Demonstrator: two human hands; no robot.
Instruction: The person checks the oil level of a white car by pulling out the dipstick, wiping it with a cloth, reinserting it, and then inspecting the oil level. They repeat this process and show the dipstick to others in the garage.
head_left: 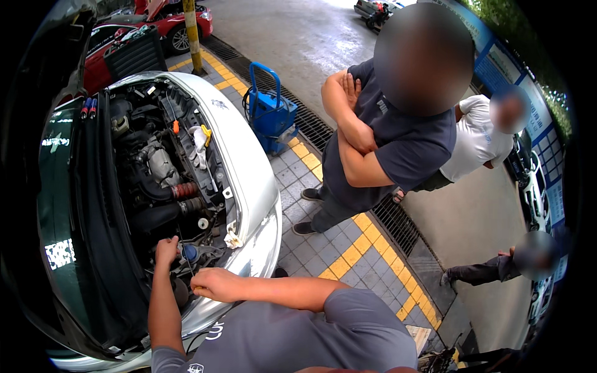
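Observation:
Over the near side of the engine bay (pixel 163 158) of a white car, my right hand (pixel 217 285) is closed around the near end of a thin dark rod (pixel 186 258). A bit of yellow shows at its fingers. The rod slants up and away. My left hand (pixel 166 250) is pinched at the rod's upper part, though its fingertips are small and what they grip is hard to see. Beside the rod sits a round blue cap (pixel 190 252). A white glove (pixel 199 149) with a yellow tool-like piece (pixel 206 133) lies on the front panel, near an orange handle (pixel 176 127).
The raised hood (pixel 46 68) overhangs at the left. A person with folded arms (pixel 367 137) stands by the bumper; two more people are farther right. A blue wheeled machine (pixel 271 115), a yellow post (pixel 191 37), a red car (pixel 168 31) and a floor grate (pixel 398 227) surround the bay.

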